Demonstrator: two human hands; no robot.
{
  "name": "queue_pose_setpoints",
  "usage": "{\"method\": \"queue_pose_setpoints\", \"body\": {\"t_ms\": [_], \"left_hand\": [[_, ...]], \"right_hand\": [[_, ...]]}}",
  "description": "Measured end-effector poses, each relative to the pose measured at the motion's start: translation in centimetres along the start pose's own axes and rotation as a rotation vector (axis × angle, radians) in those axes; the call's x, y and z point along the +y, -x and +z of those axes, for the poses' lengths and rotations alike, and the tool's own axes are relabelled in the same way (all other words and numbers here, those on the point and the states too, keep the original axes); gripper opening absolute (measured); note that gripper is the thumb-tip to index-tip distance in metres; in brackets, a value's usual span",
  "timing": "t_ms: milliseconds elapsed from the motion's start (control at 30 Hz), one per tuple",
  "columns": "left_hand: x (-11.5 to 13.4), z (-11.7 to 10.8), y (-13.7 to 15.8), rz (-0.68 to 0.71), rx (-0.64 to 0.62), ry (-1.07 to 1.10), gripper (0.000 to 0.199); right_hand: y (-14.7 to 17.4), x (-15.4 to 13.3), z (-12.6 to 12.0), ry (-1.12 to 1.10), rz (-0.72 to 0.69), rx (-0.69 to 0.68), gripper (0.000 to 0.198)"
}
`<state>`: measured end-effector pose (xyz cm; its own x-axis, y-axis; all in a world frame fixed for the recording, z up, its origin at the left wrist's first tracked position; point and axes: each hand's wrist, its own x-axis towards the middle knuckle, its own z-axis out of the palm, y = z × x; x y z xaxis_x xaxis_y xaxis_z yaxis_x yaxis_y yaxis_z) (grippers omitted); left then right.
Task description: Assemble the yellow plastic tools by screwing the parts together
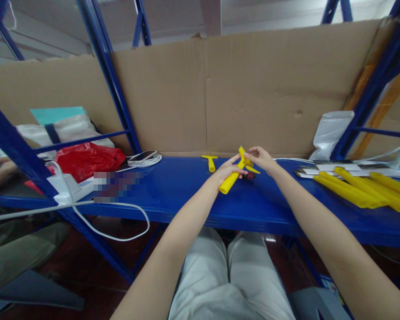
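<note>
A person sits at a blue worktop (180, 191) with both hands out in front. The left hand (227, 171) is wrapped around a yellow T-shaped tool (231, 181), just over the worktop. Its round handle tips down toward the person, and its wide head points away. The right hand (259, 159) has its fingertips on the head of the same tool, pinching it. From here I cannot tell if the head is one piece or more.

A small dark red thing (250, 176) sits by the hands, partly hidden, so I cannot say what it is. Farther back, near the tall cardboard wall (270, 89), lies a smaller-looking yellow T-shaped piece (211, 163), apart from the hands.

Over to the right is a bunch of long yellow tubes (348, 192), lying side by side. A crinkly white pouch (331, 133) leans up behind them, next to a blue post (370, 84). On the left there is a phone (142, 157) by a curled white cord (155, 160). Next to that are a red plastic bag (86, 160) and a white plug (65, 189). Another person's arm (2, 175) shows at the far left.
</note>
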<state>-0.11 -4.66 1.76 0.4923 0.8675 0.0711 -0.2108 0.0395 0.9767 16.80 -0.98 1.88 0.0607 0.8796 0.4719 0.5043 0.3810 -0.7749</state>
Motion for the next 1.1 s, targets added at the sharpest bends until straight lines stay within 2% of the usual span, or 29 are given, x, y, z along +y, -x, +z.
{"method": "queue_pose_setpoints", "body": {"t_ms": [100,133,200,300,367,500,633,767,867,1000,1100], "left_hand": [[-0.1,0.0,-0.2,0.002,0.075,0.051,0.09],[-0.1,-0.1,-0.3,0.002,0.108,0.072,0.09],[-0.1,-0.2,-0.5,-0.002,0.177,0.11,0.091],[-0.1,-0.5,-0.8,-0.011,0.266,0.147,0.093],[-0.1,-0.7,-1.0,-0.009,0.309,0.152,0.092],[-0.2,-1.0,-1.4,-0.006,0.337,0.157,0.089],[-0.4,-1.3,-1.6,0.008,0.354,0.191,0.085],[-0.6,-1.6,-1.8,0.03,0.4,0.189,0.082],[-0.7,-1.7,-1.9,0.012,0.426,0.161,0.085],[-0.8,-1.7,-1.9,-0.053,0.405,0.094,0.084],[-0.9,-1.7,-1.9,-0.116,0.371,0.036,0.084]], "right_hand": [[0.1,0.1,-0.7,0.39,-0.17,0.073,0.033],[0.2,0.1,-1.0,0.49,-0.189,0.053,0.031],[0.4,0.0,-1.5,0.591,-0.178,-0.097,0.028],[0.8,0.0,-1.9,0.587,-0.145,-0.405,0.03],[1.0,0.3,-1.8,0.587,-0.132,-0.52,0.03],[1.0,1.0,-1.6,0.587,-0.133,-0.53,0.026],[0.8,1.0,-2.2,0.48,-0.133,-0.5,0.026],[0.6,0.7,-3.6,0.247,-0.004,-0.37,0.029],[0.2,0.9,-4.2,0.086,0.053,-0.15,0.03],[-0.7,1.9,-4.5,0.039,-0.024,0.208,0.037],[-1.2,2.4,-4.6,0.061,-0.11,0.407,0.042]]}}
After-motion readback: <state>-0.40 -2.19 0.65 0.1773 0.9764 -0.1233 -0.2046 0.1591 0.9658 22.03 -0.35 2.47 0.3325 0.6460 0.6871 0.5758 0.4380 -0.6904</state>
